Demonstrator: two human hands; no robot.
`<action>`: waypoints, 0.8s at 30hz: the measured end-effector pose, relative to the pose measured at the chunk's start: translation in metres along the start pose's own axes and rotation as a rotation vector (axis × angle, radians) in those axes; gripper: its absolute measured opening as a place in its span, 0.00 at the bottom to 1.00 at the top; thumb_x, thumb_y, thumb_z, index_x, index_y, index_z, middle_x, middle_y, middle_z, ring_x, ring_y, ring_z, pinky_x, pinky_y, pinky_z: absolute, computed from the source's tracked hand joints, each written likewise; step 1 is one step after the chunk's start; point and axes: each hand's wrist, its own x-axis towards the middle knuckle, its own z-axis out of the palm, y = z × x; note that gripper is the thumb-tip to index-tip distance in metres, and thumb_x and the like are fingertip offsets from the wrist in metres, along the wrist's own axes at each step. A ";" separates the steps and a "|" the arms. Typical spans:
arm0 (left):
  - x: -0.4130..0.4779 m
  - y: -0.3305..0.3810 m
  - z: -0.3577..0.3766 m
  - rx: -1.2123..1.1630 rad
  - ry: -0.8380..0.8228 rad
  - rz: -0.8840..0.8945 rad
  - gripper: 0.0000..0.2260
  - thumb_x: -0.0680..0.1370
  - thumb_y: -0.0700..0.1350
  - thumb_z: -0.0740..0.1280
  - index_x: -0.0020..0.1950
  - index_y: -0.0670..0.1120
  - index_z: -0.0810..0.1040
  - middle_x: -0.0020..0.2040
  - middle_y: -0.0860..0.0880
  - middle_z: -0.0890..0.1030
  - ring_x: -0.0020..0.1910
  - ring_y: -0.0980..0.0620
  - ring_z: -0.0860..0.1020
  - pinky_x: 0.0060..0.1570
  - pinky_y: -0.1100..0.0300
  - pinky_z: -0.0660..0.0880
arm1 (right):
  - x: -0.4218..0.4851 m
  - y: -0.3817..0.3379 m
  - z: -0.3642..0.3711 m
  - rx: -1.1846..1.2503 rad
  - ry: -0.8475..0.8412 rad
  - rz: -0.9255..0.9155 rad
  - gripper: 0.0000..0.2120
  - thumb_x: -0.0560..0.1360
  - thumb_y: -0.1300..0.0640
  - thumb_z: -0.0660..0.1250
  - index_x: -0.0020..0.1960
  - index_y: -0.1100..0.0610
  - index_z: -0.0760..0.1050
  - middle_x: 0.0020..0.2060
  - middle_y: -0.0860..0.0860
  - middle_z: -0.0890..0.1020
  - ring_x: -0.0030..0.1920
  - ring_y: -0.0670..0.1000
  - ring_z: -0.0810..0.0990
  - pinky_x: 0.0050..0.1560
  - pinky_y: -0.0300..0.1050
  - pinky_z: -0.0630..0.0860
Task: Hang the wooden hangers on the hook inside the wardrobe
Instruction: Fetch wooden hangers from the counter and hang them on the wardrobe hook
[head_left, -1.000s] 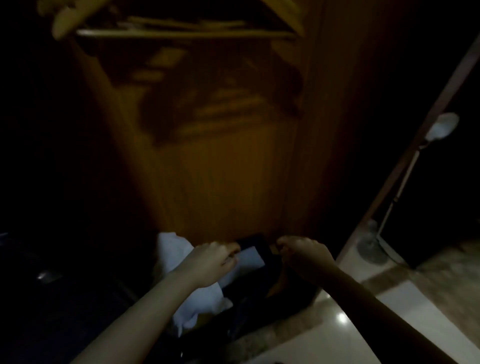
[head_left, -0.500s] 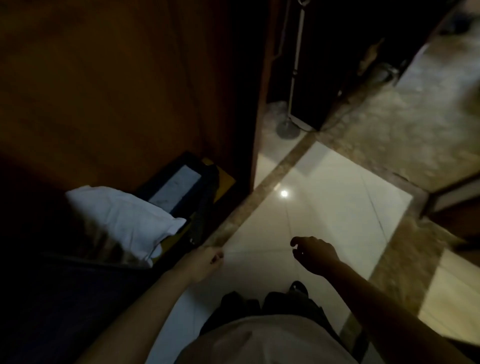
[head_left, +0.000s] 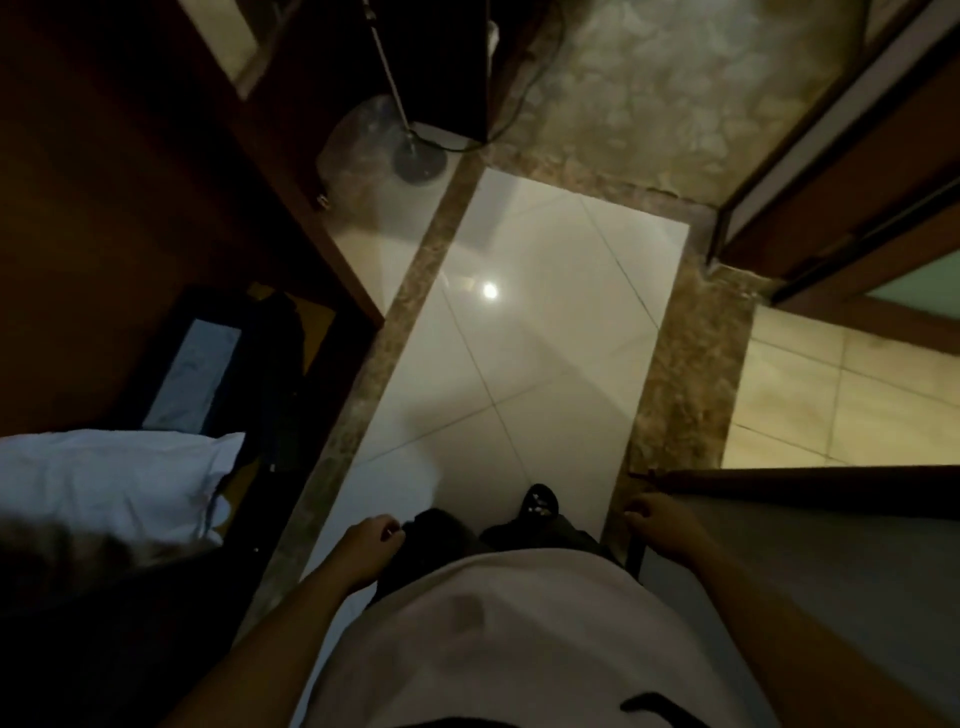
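Wooden hangers: none in frame, so position and long axis unknown. Left hand (head_left: 371, 545) and right hand (head_left: 657, 519) hang low centre, fingers loosely curled, gripping nothing. Wardrobe (head_left: 130, 208) fills frame left, nearer the left hand. The hook is out of view, likely above.

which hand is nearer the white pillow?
The left hand, loosely curled and empty, on the white pillow's side; the right hand is across the body by the dark wooden edge.
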 end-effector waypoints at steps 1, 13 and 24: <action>0.005 0.015 0.005 0.011 -0.006 0.002 0.12 0.80 0.45 0.58 0.57 0.40 0.75 0.57 0.39 0.78 0.55 0.43 0.76 0.48 0.58 0.71 | 0.002 0.014 -0.006 0.053 -0.003 0.020 0.14 0.78 0.60 0.60 0.61 0.64 0.75 0.59 0.61 0.78 0.56 0.59 0.78 0.53 0.46 0.73; 0.070 0.174 0.005 0.238 -0.032 0.080 0.15 0.80 0.49 0.58 0.63 0.44 0.72 0.62 0.42 0.76 0.59 0.45 0.75 0.57 0.55 0.72 | 0.023 0.081 -0.068 0.369 -0.004 0.209 0.14 0.79 0.64 0.57 0.60 0.69 0.72 0.46 0.61 0.76 0.42 0.54 0.75 0.31 0.36 0.68; 0.149 0.214 -0.101 0.094 -0.068 0.023 0.14 0.80 0.45 0.59 0.60 0.39 0.75 0.60 0.40 0.77 0.57 0.44 0.76 0.54 0.57 0.71 | 0.135 -0.033 -0.163 0.398 0.009 0.092 0.14 0.79 0.62 0.59 0.62 0.67 0.72 0.50 0.64 0.78 0.45 0.55 0.76 0.45 0.45 0.75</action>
